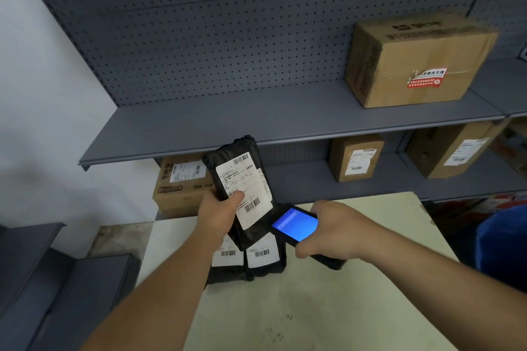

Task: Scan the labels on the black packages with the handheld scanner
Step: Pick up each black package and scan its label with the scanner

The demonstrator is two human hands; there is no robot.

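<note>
The left hand (219,208) pinches the soft, light black plastic package (242,177) at its 7 o'clock edge; the right hand (330,225) grips the black handheld scanner (293,222).

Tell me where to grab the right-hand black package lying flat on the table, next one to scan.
Probably the near bottom edge of the flat package, coming from the person's side with the left hand. Its label faces up at the far end, so a low grip keeps the barcode uncovered. The scanner crowds its right side.

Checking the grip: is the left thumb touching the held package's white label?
Touching. The head view shows the left hand with its thumb pressed flat on the white label of the raised black package.
</note>
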